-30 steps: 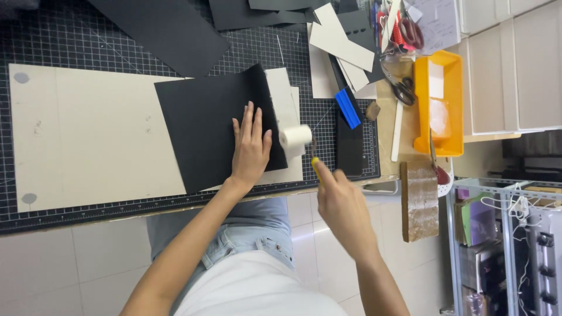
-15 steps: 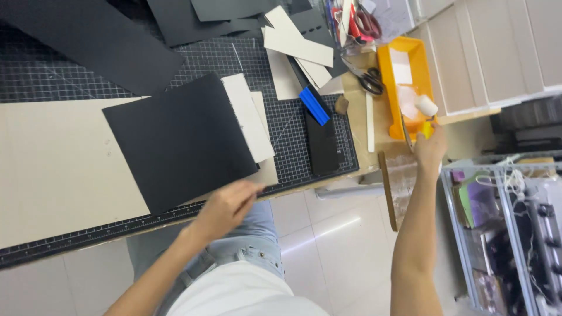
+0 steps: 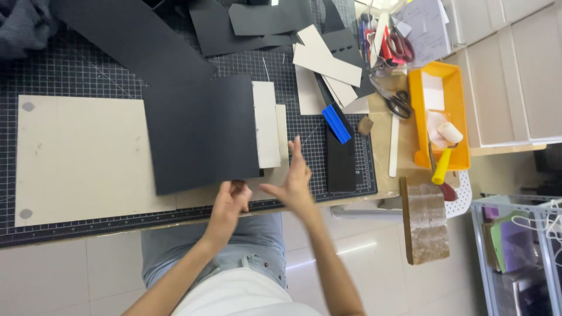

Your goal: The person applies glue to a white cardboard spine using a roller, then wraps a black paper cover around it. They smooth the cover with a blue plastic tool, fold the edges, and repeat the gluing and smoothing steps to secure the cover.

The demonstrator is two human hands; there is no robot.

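Head view, with places told from the black sheet (image 3: pixel 202 131), a near-square piece of black card lying on the dark gridded cutting mat (image 3: pixel 76 70).

The left hand (image 3: pixel 229 202) is at the near edge of the black sheet, close to its right corner. Its fingers are curled together and seem to pinch that edge, though the fingertips are partly hidden, so a firm grip cannot be told.

The right hand (image 3: pixel 294 175) is just to the right of the sheet's near right corner. It is held flat and empty, fingers straight and slightly apart, pointing away from the person, over the mat and holding nothing.

Under the black sheet and reaching out to its left lies a large beige board (image 3: pixel 76 158). At the sheet's right edge, 2 cream boards (image 3: pixel 266 123) show from beneath it, side by side.

Farther right of the sheet, a blue scraper (image 3: pixel 336 124) rests on a long black strip (image 3: pixel 341 164) at the mat's right edge. Beyond that, well apart from the sheet, stands a yellow tray (image 3: pixel 459 117) with a small paint roller (image 3: pixel 446 143) lying in it, its yellow handle sticking over the near rim. Black-handled scissors (image 3: pixel 397 100) lie just left of the tray. Beyond the sheet's far edge, loose black offcuts (image 3: pixel 257 23) and pale card strips (image 3: pixel 326 61) are scattered.
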